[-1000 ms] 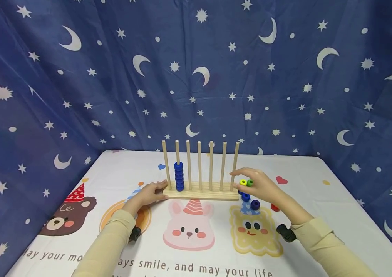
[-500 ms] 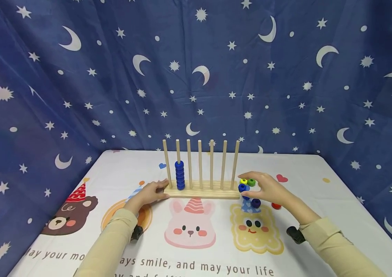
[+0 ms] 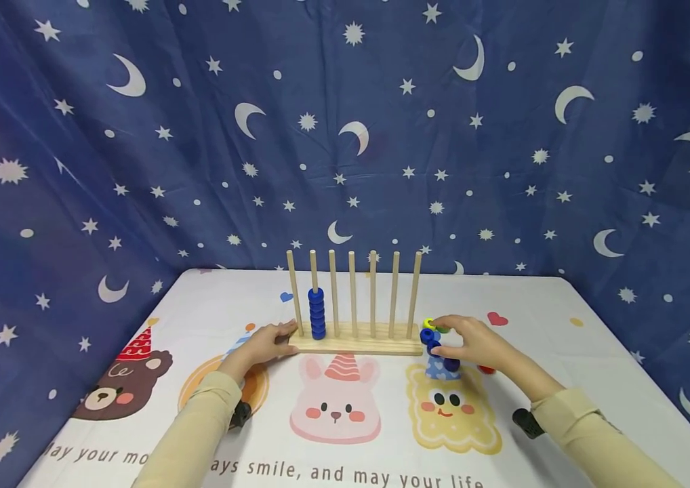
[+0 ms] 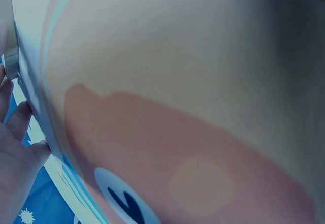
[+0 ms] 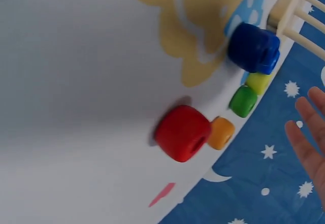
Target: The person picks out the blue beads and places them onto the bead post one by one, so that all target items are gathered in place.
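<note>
A wooden peg abacus [image 3: 357, 345] stands mid-table in the head view. Its second peg from the left carries a stack of blue beads [image 3: 317, 315]; the other pegs are bare. My left hand [image 3: 262, 344] grips the left end of the base, thumb in front and fingers behind; the left wrist view shows this hand [image 4: 18, 163] at its edge. Over loose beads off the right end, my right hand [image 3: 473, 341] is spread, thumb and fingers apart. Loose blue beads [image 3: 427, 335] lie by its fingertips, with a yellow bead [image 3: 428, 323] and a partly covered green bead [image 3: 444, 330] behind.
In the right wrist view a red bead [image 5: 182, 133] and an orange bead [image 5: 221, 133] lie apart from the blue ones. A printed white tablecloth [image 3: 345, 468] covers the table. Behind it hangs a blue curtain [image 3: 296, 169] with moons and stars.
My right hand has moved from beside the rightmost peg to the right and down over the loose beads. My left hand stays at the base's left end.
</note>
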The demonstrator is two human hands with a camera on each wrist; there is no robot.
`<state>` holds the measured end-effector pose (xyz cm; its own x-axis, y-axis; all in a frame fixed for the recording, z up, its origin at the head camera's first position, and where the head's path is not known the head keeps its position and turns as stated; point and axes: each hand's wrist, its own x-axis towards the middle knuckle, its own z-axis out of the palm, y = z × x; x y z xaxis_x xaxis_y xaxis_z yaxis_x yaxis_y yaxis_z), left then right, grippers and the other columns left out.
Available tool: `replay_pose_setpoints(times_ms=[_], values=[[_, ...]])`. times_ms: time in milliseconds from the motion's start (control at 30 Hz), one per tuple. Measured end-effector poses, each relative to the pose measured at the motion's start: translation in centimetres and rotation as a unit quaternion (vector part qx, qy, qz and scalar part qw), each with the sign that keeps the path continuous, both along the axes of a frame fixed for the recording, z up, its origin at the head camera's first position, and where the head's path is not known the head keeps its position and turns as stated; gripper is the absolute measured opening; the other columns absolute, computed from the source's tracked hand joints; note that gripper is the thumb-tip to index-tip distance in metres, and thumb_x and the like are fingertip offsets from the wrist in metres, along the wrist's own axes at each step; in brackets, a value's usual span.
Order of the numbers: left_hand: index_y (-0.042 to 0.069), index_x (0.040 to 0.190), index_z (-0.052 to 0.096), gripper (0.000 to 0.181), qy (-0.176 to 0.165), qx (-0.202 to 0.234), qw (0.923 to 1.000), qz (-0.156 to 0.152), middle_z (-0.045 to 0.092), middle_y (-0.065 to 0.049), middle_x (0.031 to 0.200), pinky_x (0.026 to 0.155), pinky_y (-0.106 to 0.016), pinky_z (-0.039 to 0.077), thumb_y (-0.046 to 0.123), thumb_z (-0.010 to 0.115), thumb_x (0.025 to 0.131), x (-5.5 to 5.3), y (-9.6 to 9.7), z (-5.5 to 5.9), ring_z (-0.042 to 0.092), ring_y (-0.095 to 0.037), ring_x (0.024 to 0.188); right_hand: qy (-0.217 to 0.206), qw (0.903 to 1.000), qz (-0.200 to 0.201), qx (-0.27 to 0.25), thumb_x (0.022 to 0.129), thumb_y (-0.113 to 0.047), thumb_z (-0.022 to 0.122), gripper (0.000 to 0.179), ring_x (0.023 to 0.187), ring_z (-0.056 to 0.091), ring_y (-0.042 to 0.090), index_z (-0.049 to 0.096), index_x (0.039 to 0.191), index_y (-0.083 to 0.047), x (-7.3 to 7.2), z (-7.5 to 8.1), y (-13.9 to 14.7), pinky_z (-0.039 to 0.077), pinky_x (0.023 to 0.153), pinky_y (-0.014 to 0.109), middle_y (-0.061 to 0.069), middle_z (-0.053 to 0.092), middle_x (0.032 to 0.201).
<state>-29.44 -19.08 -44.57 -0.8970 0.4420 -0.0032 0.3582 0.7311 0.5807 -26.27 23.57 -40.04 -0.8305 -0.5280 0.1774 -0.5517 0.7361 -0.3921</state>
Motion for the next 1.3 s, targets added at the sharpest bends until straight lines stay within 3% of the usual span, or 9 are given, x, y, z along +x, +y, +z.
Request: replay_pose_setpoints(times_ms=[300,733,1067,1300], values=[[-0.007,0.134,0.045,0.058,-0.009,0.007,0.9999,0.003,0.039,-0.022,0.144,0.112,-0.056,0.025,0.019,0.066,0.087,0.2,-0.1,-0.1,0.033,-0.045,0.135,-0.024,0.9997,0.006,-0.001,0.083,-0.021,0.072,0.044,0.104,0.062,0.037,0.061,0.116,0.005,-0.8,-1.2,0.8,0.053,0.087,0.051,0.020,0.066,0.114],[-0.005,0.137,0.042,0.061,-0.012,0.003,0.9999,-0.001,0.038,-0.022,0.144,0.113,-0.056,0.025,0.021,0.066,0.087,0.0,0.4,-0.5,0.031,-0.049,0.134,-0.051,0.9955,-0.065,0.047,0.079,-0.040,0.073,0.060,0.099,0.062,0.036,0.059,0.118,0.004,-0.8,-2.8,0.8,0.052,0.086,0.050,0.021,0.066,0.107],[-0.003,0.137,0.043,0.060,-0.013,-0.008,0.9999,0.007,0.037,-0.020,0.146,0.113,-0.055,0.026,0.021,0.066,0.088,-0.1,0.4,-0.8,0.032,-0.047,0.134,-0.069,0.9924,-0.097,0.032,0.081,-0.035,0.072,0.052,0.101,0.063,0.038,0.062,0.108,0.008,-1.0,-3.8,0.2,0.051,0.089,0.050,0.024,0.067,0.104],[-0.005,0.137,0.043,0.060,-0.009,-0.002,0.9999,0.009,0.038,-0.022,0.144,0.112,-0.056,0.025,0.020,0.066,0.087,0.0,0.1,-0.3,0.031,-0.049,0.133,-0.060,0.9894,-0.131,0.016,0.079,-0.031,0.075,0.047,0.089,0.064,0.028,0.064,0.102,0.009,-1.3,-4.2,-0.9,0.055,0.084,0.044,0.017,0.069,0.094]])
